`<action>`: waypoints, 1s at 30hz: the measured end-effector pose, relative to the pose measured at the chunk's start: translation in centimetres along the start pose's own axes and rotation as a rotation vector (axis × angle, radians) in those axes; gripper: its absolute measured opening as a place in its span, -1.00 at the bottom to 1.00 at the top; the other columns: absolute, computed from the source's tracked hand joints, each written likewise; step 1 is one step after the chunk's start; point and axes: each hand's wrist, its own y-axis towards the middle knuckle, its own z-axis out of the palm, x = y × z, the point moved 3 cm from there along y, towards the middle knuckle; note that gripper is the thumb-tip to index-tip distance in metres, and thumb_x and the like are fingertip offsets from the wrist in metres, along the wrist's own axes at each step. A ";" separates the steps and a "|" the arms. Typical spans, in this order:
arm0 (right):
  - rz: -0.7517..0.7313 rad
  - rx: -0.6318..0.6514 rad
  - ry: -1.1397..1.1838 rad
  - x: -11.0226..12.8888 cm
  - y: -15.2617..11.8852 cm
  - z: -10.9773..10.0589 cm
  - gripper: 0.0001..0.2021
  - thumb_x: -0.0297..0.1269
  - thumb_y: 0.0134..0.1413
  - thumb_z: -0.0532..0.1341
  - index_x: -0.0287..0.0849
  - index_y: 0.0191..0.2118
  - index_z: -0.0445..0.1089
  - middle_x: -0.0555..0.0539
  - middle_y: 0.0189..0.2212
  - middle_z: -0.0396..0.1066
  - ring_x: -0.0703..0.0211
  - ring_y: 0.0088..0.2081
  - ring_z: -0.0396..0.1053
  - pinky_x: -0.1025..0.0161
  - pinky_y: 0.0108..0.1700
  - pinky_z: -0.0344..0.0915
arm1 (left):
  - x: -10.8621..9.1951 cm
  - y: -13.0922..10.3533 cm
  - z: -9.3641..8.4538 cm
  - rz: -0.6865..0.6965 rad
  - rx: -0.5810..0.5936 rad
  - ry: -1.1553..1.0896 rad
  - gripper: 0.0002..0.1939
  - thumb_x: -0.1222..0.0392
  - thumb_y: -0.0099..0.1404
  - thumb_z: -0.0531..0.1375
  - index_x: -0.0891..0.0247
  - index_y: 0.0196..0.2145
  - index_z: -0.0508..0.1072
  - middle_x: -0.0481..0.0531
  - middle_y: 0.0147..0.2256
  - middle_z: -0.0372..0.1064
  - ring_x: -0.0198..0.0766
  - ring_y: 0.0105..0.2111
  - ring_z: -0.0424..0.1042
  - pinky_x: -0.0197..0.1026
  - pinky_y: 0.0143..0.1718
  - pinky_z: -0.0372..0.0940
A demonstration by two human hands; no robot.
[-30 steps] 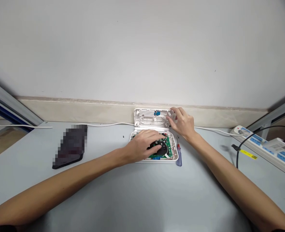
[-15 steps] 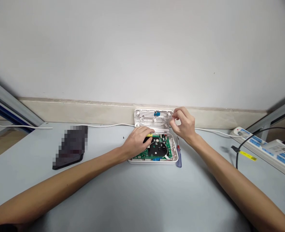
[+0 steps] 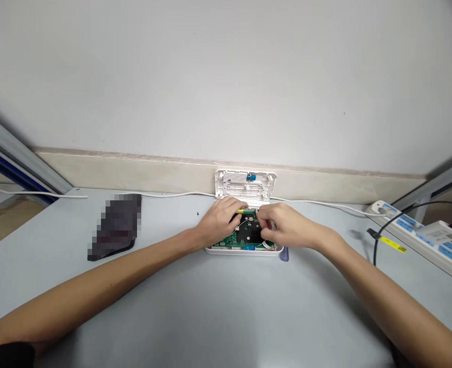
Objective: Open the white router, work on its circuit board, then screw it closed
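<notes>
A white casing (image 3: pixel 245 251) lies on the table, with a green circuit board (image 3: pixel 231 239) and a black plate (image 3: pixel 247 232) inside. Its perforated white lid (image 3: pixel 245 191) leans against the wall behind, a blue clip (image 3: pixel 251 177) on it. My left hand (image 3: pixel 220 220) rests over the casing's left side, fingers bent near a yellow part (image 3: pixel 240 211); what it holds, if anything, is hidden. Over the right side of the board, the fingers of my right hand (image 3: pixel 277 225) are pinched together, their tips partly hidden. A thin white wire loops over the black plate.
A screwdriver handle (image 3: pixel 284 254) shows beside the casing, mostly behind my right hand. A dark pixelated object (image 3: pixel 116 225) lies at the left. On the right are a power strip (image 3: pixel 433 245) and a black cable (image 3: pixel 375 250). A white cable (image 3: pixel 172 194) runs along the wall.
My right hand has moved from beside the lid down and left onto the board, now covering most of the screwdriver. My left hand stays over the casing. The view has shifted slightly.
</notes>
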 end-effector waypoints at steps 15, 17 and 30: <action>-0.059 0.085 -0.042 -0.1 -0.5 1.1 -0.89 -0.51 -0.11 0.10 -0.20 -0.54 0.18 0.02 -0.48 0.28 0.31 -0.43 0.14 0.33 -0.37 0.04 | -0.2 0.0 -0.1 0.019 -0.003 -0.012 -0.73 0.30 0.35 0.02 0.21 -0.03 0.36 0.06 -0.08 0.40 -0.14 -0.03 0.31 -0.02 0.03 0.23; -0.065 0.118 -0.035 -0.2 -0.7 1.1 -0.88 -0.55 -0.11 0.10 -0.20 -0.47 0.29 -0.01 -0.40 0.35 0.28 -0.37 0.22 0.33 -0.34 0.08 | -0.2 0.0 -0.1 0.019 -0.004 -0.017 -0.73 0.30 0.35 0.01 0.21 -0.03 0.36 0.06 -0.07 0.40 -0.14 -0.02 0.31 -0.02 0.04 0.22; -0.018 0.220 -0.093 -0.6 -0.8 1.8 -0.88 -0.49 -0.01 0.21 -0.13 -0.33 0.39 -0.02 -0.30 0.42 0.22 -0.33 0.31 0.31 -0.38 0.06 | -0.4 0.1 -0.2 0.019 0.006 -0.007 -0.74 0.30 0.34 0.02 0.23 -0.05 0.38 0.07 -0.07 0.40 -0.14 -0.02 0.31 -0.05 0.05 0.19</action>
